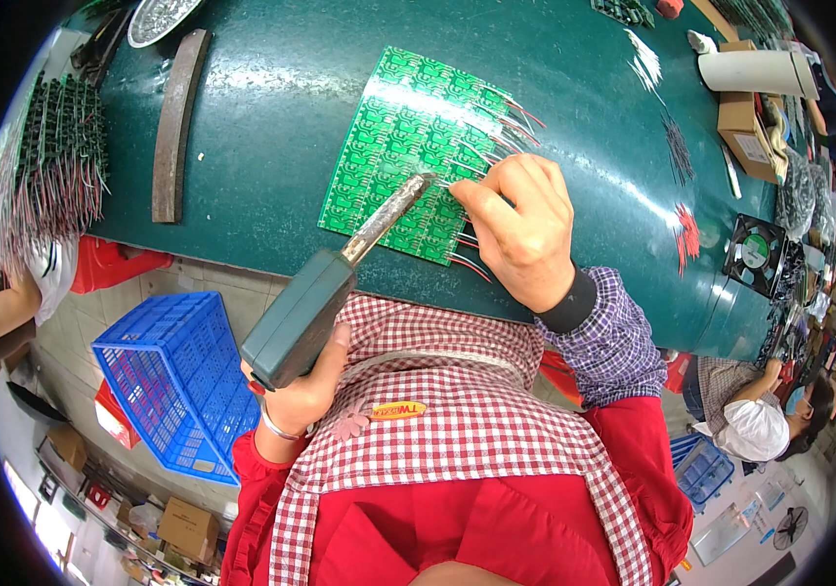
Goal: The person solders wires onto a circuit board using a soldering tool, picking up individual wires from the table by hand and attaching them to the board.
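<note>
My left hand [302, 393] is wrapped round the dark green handle of a soldering gun [293, 314]. Its metal barrel slants up and right, and the tip rests at the right part of a green circuit board panel [371, 168] lying on the table. Close to that tip, my right hand [525, 217] pinches at the panel's right edge; a thin wire seems to be between thumb and forefinger, though the fingers mostly hide it. Several red, black and white wires [520, 122] stick out along the same edge, above and below my right hand.
A curved metal bar [179, 127] lies on the green table [271, 88] at left, near a stack of wired boards [56, 156]. White wires [644, 61], black wires [678, 148], red wires [686, 234] and a small fan [754, 248] lie right. A blue crate [178, 376] stands below. Other people sit both sides.
</note>
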`<state>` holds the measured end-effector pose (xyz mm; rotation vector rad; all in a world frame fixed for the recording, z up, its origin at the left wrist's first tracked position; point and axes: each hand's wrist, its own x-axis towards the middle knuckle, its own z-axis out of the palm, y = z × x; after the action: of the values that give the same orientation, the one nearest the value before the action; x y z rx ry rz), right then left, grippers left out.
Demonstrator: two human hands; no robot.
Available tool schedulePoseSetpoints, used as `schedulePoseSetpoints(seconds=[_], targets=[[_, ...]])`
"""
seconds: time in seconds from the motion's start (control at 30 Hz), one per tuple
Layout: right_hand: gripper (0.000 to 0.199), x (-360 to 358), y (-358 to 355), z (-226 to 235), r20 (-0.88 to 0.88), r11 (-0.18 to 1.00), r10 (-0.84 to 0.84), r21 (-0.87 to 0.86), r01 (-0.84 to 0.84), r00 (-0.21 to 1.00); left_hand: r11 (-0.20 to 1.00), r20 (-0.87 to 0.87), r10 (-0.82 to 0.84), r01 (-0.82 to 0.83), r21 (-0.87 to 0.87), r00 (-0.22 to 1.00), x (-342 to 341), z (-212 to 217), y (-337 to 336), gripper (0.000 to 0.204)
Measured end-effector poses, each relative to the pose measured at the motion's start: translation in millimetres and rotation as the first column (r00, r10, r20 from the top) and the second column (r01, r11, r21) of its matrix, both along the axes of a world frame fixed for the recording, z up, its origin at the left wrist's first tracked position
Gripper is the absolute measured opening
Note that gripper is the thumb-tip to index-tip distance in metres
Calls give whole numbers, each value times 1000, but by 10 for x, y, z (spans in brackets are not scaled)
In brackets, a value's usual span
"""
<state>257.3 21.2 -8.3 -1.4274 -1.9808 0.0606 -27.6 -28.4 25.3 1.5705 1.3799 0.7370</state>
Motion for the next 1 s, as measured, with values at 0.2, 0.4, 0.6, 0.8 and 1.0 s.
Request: schedulePoseSetpoints(seconds=[0.2, 0.4, 0.6, 0.8, 1.0], targets=[[19, -3, 0, -8, 7, 1000, -6, -3, 7, 1000, 1000, 2, -3, 3, -13, 1000, -37, -19, -19, 32], [18, -7, 3, -13, 3, 1000, -15, 7, 15, 1000, 999, 55, -22, 20, 25, 998, -25, -37, -21, 34], [17, 0, 12, -19, -10, 1000, -17, 15, 17, 1000, 1000, 55, -10, 10, -1, 998, -23, -36, -29, 34], [17, -2, 21, -25, -24, 1000, -17, 22, 18, 1000, 1000, 61, 10, -9, -7, 998, 2, -28, -25, 34], [17, 1, 22, -27, -16, 1000, -19, 15, 20, 1000, 997, -1, -50, 50, 62, 999, 1, -75, -7, 34]])
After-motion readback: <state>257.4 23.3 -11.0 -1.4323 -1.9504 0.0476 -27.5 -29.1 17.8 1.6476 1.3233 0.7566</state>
